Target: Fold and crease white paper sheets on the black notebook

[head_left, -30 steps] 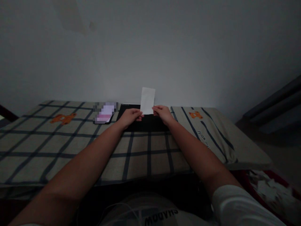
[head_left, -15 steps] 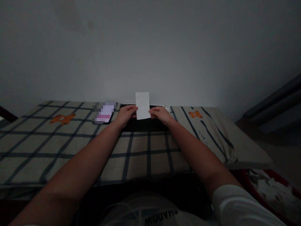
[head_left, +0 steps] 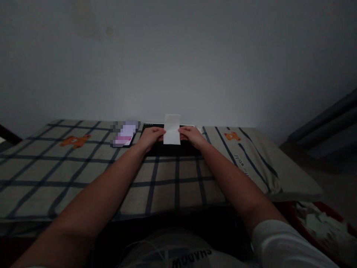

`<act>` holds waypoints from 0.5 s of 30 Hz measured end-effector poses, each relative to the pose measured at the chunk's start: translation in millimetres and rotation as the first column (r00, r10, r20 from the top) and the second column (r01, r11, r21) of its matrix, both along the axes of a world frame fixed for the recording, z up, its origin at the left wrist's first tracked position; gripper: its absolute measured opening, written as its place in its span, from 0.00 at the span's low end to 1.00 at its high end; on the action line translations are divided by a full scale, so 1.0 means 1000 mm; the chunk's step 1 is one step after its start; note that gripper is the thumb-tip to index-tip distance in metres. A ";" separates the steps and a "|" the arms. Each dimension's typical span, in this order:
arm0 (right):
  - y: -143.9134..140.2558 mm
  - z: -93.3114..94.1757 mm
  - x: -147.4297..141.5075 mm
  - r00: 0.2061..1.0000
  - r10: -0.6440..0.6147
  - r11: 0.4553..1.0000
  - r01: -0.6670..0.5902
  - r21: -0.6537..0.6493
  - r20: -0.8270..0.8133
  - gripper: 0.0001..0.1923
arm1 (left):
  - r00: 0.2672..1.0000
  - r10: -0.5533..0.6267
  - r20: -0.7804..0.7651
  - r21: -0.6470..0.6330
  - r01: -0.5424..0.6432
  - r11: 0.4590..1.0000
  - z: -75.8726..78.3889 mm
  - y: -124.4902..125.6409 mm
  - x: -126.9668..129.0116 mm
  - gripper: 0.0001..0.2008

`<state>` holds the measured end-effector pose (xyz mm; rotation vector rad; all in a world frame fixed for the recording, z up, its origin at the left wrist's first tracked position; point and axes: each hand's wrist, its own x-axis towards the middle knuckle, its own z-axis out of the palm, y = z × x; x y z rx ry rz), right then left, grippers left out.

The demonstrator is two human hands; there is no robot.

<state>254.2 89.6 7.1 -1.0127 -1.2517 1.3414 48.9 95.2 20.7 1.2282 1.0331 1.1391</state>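
Observation:
A white sheet of paper is held up between my two hands, with a crease running across its middle. My left hand pinches its left edge between thumb and fingers. On the opposite edge, my right hand grips it the same way. The upper half of the paper leans back from the crease. Beneath the paper and hands lies a flat black item, partly covered by them; its kind cannot be made out.
A checked cloth covers the table. Left of my hands lies a phone, partly blurred out. Behind the table rises a grey wall. At the lower right, a red container holds many white paper pieces.
The paper has gone from nearly flat to bent at a crease across its middle, and its top edge sits lower. Both hands have shifted slightly to the right.

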 end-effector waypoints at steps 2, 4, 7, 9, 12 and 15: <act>0.001 -0.001 0.000 0.999 -0.037 0.999 0.037 0.011 0.005 0.07 | 1.000 -0.019 -0.015 -0.028 0.019 0.999 -0.001 -0.001 0.001 0.05; 0.002 -0.001 0.000 0.999 -0.042 0.999 0.041 0.019 0.010 0.06 | 0.999 -0.053 -0.001 -0.039 0.053 0.998 -0.001 -0.001 0.001 0.05; 0.003 -0.002 0.000 1.000 -0.022 0.999 0.021 0.039 0.020 0.06 | 0.993 -0.118 0.030 -0.021 0.119 0.993 -0.002 -0.001 0.000 0.09; 0.002 -0.003 0.001 1.000 -0.010 0.999 0.009 0.044 0.019 0.05 | 0.990 -0.137 0.032 0.000 0.137 0.991 -0.003 0.000 -0.002 0.12; 0.003 -0.004 0.000 1.000 -0.007 0.999 0.007 0.031 0.006 0.05 | 0.993 -0.112 0.039 0.018 0.111 0.994 -0.004 0.001 -0.002 0.13; 0.004 -0.006 0.000 1.000 -0.007 1.000 0.007 0.003 -0.008 0.06 | 0.995 -0.074 0.060 0.017 0.074 0.997 -0.004 0.002 -0.001 0.11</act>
